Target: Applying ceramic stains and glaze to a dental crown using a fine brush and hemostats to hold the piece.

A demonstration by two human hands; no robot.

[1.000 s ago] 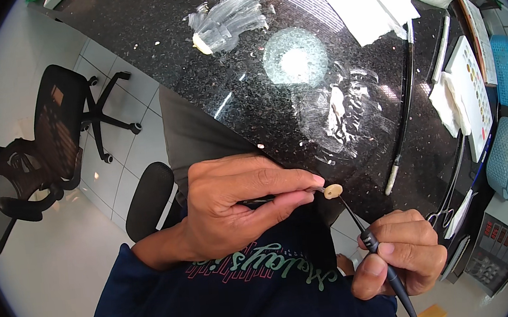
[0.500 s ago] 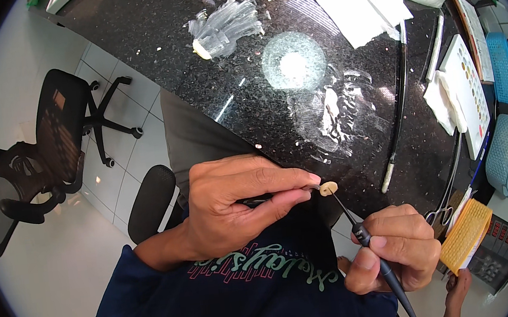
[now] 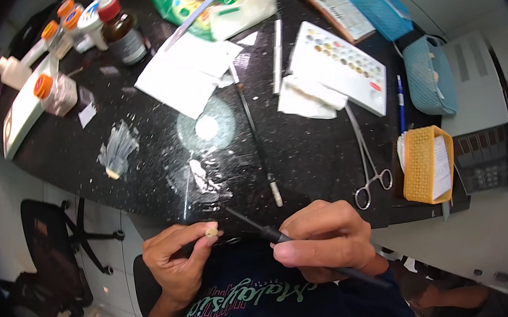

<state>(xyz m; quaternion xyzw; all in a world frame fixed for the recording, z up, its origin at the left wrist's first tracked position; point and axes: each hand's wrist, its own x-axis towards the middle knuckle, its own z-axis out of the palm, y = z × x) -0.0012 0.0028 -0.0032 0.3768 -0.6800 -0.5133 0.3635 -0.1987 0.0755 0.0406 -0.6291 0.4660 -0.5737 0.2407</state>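
My left hand [image 3: 180, 256] pinches a small cream tooth-shaped piece [image 3: 211, 231] between thumb and fingertips. The other fingers curl behind it. In my right hand [image 3: 327, 240] is a slim black fine-tipped brush [image 3: 272, 234], gripped like a pen. Its tip points away to the left, apart from the piece, by the table's near edge and just short of a white paste smear [image 3: 203, 177]. Whether the tip touches the table I cannot tell. A second long black brush [image 3: 254, 130] with a pale end lies on the dark speckled table [image 3: 146, 194].
Scissor-handled forceps [image 3: 364, 159], a yellow basket [image 3: 413, 169] and a white palette with coloured dots [image 3: 343, 62] are on the right. White paper [image 3: 181, 79] lies farther back. Bottles and jars [image 3: 123, 36] stand far left. An office chair [image 3: 46, 242] is at the left.
The brush tip has left the cream piece and moved out toward the table's near edge. My hands are farther apart. The view has swung to the right, bringing the bottles into sight.
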